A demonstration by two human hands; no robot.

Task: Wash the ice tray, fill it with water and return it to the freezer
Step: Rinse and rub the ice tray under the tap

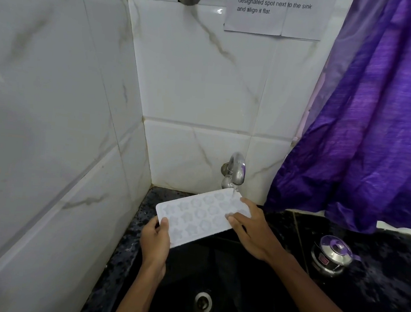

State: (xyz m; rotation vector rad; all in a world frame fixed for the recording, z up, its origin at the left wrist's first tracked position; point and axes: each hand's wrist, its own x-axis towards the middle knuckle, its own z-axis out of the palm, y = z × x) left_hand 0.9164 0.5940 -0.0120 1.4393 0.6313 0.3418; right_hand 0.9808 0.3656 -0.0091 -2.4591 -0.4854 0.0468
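A white ice tray [195,216] with star and flower shaped cavities is held level over the black sink [233,277]. My left hand [155,241] grips its near left end, thumb on top. My right hand [252,228] lies on the tray's right part with straight fingers pressing the top. A chrome tap [236,169] on the tiled wall runs a thin stream of water onto the tray's far right corner.
The sink drain [203,302] is below the hands. A steel pot with a glass lid [332,255] stands on the dark counter at right. A purple curtain [376,121] hangs at right. White tiled walls close in the left and back.
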